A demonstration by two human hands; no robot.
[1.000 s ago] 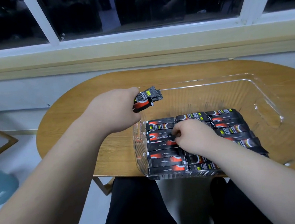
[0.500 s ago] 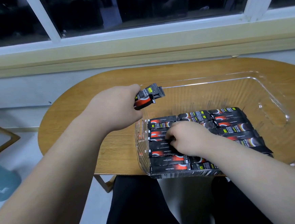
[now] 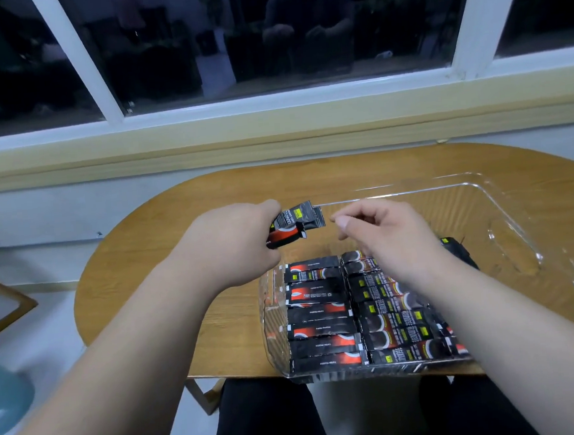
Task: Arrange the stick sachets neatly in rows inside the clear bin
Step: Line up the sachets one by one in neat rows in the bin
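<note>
Left hand (image 3: 233,245) sits knuckles up at the 10 o'clock corner of the clear plastic bin (image 3: 414,192), just outside its left wall. Its fingers are clenched round a small bundle of black-and-red stick sachets (image 3: 295,225). The bundle's free ends poke out of the fist toward 3 o'clock, tilted a little upward. That forearm runs in from 7 o'clock across the oval wooden table (image 3: 310,177).

Right hand (image 3: 386,233) is up in the air above the bin, its forearm coming in from 5 o'clock over the packed sachets. Thumb and forefinger (image 3: 335,219) stretch toward 9 o'clock, slightly parted, with nothing between them. The tips are just beside the bundle's free end; whether they touch it, I cannot tell. The other fingers are loosely curled under the palm.

Down in the bin, the rows of laid-flat sachets (image 3: 321,317) fill the near-left part, from 6 to 9 o'clock, lying crosswise in neat columns. The bin stands on the table at its 4 o'clock side.

A dark window (image 3: 264,30) runs along 12 o'clock.
</note>
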